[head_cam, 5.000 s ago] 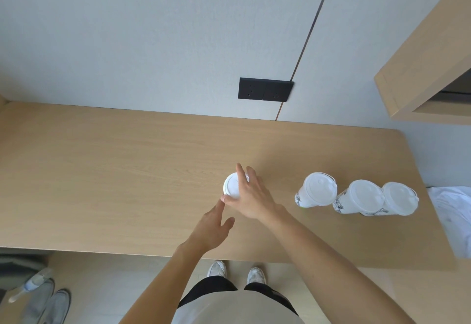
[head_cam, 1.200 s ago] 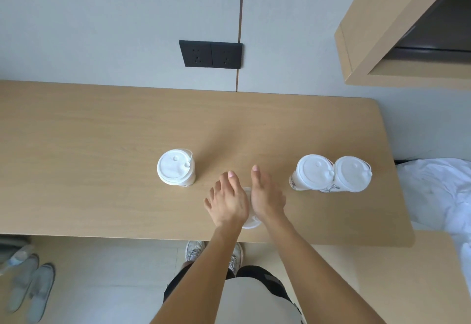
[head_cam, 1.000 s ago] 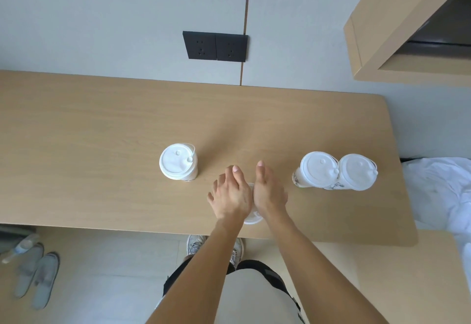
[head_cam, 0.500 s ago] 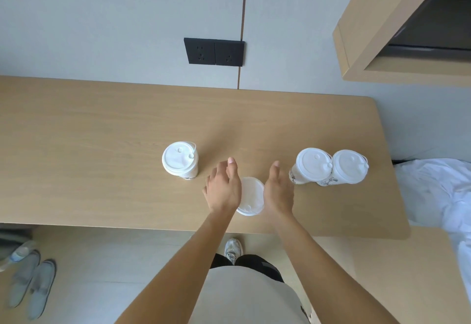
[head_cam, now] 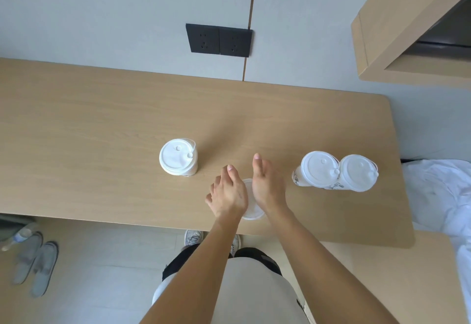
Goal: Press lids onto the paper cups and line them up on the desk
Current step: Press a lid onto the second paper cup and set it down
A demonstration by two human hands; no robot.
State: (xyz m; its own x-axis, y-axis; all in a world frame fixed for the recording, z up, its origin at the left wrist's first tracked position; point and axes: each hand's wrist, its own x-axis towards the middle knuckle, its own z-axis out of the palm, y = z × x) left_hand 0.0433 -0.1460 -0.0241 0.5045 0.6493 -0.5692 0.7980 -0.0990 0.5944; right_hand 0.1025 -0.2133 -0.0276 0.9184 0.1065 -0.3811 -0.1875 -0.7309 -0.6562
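Left hand (head_cam: 228, 193) and right hand (head_cam: 267, 188) press flat on the lid (head_cam: 251, 209) of a cup near the table (head_cam: 102, 120) front edge. Both grips open, fingers straight. Single lidded cup (head_cam: 178, 157) stands to the left, touching pair of lidded cups (head_cam: 319, 168) to the right.

Bare forearms (head_cam: 313, 255) lead back from the left hand (head_cam: 229, 193) and right hand (head_cam: 267, 188) to a pale beige top (head_cam: 254, 293), black shorts (head_cam: 178, 265) (or trousers; length hidden), and grey-white sneakers (head_cam: 193, 238) just below the wrists.
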